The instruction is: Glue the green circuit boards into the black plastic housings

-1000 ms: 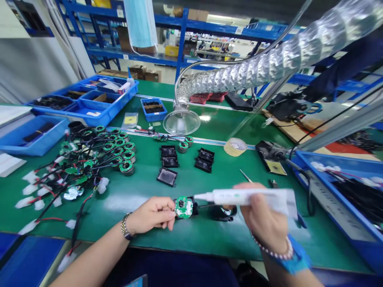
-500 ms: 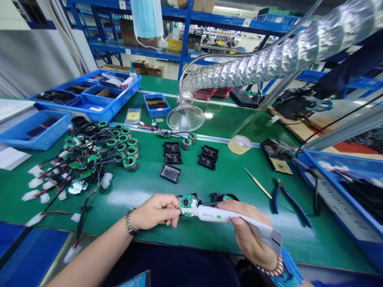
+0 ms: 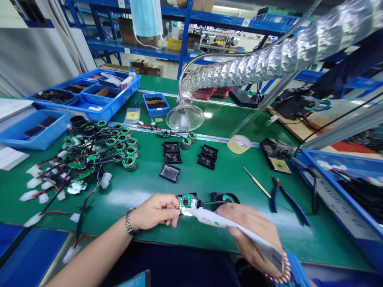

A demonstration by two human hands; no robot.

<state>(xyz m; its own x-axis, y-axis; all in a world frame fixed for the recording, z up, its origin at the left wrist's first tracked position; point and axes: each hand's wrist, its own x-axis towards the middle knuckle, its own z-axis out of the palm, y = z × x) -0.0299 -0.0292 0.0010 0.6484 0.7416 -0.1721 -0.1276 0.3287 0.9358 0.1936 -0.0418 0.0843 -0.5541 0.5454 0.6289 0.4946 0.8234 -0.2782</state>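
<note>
My left hand (image 3: 157, 211) pinches the left edge of a green circuit board (image 3: 189, 200), which sits in a small black housing at the front of the table. My right hand (image 3: 254, 229) is wrapped round a white squeeze tube (image 3: 217, 220). The tube's nozzle points left and reaches the lower part of the board; whether it touches cannot be made out. A black cable runs from the board to a round black part with a green ring board (image 3: 229, 197), just beyond my right fingers. Black plastic covers (image 3: 170, 173) lie farther back.
At left is a pile of wired ring boards (image 3: 128, 162) with white connectors. Blue-handled cutters (image 3: 278, 199) and a pointed wooden stick (image 3: 257, 182) lie at right, near a tape roll (image 3: 239, 143). A foil duct with a clear hood (image 3: 185, 118) hangs over the back.
My right hand has moved slightly down and right, tilting the tube more steeply. The cable behind the nozzle shows more now. My left hand stays in place on the board.
</note>
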